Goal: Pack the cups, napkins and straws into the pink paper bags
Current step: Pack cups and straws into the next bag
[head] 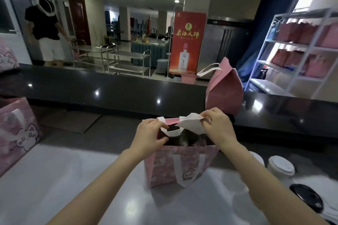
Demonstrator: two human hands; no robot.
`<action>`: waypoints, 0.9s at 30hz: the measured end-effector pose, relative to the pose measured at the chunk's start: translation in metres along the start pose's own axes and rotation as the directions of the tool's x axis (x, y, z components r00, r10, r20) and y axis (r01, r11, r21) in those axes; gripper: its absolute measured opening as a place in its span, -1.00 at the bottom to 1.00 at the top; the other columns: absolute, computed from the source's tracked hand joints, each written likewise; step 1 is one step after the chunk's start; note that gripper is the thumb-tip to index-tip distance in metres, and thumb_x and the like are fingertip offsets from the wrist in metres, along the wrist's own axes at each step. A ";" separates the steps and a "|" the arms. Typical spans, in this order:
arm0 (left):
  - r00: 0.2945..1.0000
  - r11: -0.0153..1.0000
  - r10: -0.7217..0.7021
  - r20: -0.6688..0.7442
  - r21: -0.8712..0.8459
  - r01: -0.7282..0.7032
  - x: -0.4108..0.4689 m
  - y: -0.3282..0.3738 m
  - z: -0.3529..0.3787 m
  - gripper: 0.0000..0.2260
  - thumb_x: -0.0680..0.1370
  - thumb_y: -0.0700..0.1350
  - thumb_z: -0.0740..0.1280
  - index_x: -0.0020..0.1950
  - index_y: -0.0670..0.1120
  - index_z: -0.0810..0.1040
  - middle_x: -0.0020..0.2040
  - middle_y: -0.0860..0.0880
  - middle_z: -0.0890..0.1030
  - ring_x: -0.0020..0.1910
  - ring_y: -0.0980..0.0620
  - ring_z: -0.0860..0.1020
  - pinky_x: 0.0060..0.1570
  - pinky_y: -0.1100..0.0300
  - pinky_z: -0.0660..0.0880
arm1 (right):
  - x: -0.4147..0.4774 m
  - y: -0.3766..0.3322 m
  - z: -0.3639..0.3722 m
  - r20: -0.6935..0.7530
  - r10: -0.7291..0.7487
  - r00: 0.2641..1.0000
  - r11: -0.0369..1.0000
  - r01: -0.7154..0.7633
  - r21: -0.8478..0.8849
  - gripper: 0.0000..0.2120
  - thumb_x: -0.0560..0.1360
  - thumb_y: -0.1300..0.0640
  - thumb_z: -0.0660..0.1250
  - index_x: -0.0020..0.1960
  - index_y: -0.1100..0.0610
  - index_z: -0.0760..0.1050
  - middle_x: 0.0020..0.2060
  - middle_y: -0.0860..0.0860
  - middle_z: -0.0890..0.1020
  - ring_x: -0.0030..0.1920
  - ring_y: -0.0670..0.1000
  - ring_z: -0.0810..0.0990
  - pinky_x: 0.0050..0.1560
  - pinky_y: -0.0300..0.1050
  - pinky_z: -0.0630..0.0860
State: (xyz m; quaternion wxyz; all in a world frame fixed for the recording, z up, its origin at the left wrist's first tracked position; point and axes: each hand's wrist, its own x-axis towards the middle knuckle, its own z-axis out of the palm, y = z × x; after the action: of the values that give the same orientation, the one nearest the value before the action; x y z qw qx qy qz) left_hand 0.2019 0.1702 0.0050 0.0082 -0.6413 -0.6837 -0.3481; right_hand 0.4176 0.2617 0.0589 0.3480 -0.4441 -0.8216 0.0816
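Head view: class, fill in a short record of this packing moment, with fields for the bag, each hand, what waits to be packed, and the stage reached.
bag: pink paper bag, upright on the grey table, mouth open
left: left hand grips the bag's top at its handle
right: right hand pinches a white napkin over the mouth
waiting: white-lidded cups right of the bag
stage: napkin not yet dropped in
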 end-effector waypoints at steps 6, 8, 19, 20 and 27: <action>0.886 0.992 -0.096 0.453 0.119 0.046 0.012 -0.019 0.010 -0.13 0.28 0.34 0.41 0.50 0.24 0.09 0.56 0.12 0.05 0.54 0.01 -0.17 0.40 -0.24 -0.38 | 0.013 0.000 0.030 0.122 -0.029 0.992 0.991 0.045 -0.129 -0.85 0.52 0.16 0.29 0.00 0.04 0.62 -0.08 -0.03 0.55 -0.09 0.06 0.56 -0.12 0.00 0.53; 0.873 0.993 -0.086 0.480 0.117 0.034 0.013 -0.021 0.010 -0.03 0.24 0.37 0.42 0.52 0.25 -0.02 0.58 0.11 -0.07 0.53 0.01 -0.26 0.41 -0.24 -0.38 | 0.016 0.001 0.040 0.248 0.015 0.969 0.966 0.050 -0.252 -0.80 0.50 0.16 0.25 0.02 0.01 0.63 -0.02 -0.01 0.58 -0.03 0.09 0.57 -0.11 -0.03 0.52; 0.863 0.997 -0.059 0.503 0.074 0.025 0.017 -0.033 0.014 0.01 0.22 0.40 0.40 0.52 0.29 -0.09 0.58 0.12 -0.18 0.50 0.05 -0.36 0.42 -0.15 -0.39 | -0.006 0.008 0.089 0.761 0.180 0.623 0.939 0.121 -0.321 -0.59 0.48 -0.10 0.34 0.32 -0.13 0.46 0.29 -0.01 0.49 0.22 0.06 0.51 0.17 0.00 0.50; 0.871 0.997 -0.060 0.488 0.071 0.029 0.017 -0.033 0.015 -0.01 0.21 0.42 0.37 0.52 0.30 -0.08 0.58 0.12 -0.16 0.50 0.05 -0.36 0.43 -0.15 -0.39 | -0.006 0.009 0.086 0.758 0.183 0.626 0.947 0.096 -0.308 -0.58 0.49 -0.15 0.32 0.33 -0.13 0.46 0.31 -0.02 0.47 0.24 0.06 0.50 0.19 0.00 0.49; 0.970 0.987 -0.007 0.241 0.157 -0.032 0.019 -0.012 0.018 -0.25 0.26 0.48 0.23 0.40 0.29 0.23 0.52 0.08 0.16 0.53 0.02 -0.22 0.38 -0.15 -0.42 | -0.010 0.025 0.041 0.446 -0.069 0.892 0.980 0.145 -0.138 -0.77 0.56 -0.06 0.26 0.11 -0.02 0.60 0.04 -0.11 0.55 0.05 -0.09 0.51 0.10 -0.10 0.50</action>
State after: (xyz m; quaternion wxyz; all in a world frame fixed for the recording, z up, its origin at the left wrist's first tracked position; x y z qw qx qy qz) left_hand 0.1959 0.1965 -0.0056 -0.0213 -0.6804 -0.7012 -0.2118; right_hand 0.4120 0.2757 0.0125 0.1192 -0.3960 -0.9059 0.0908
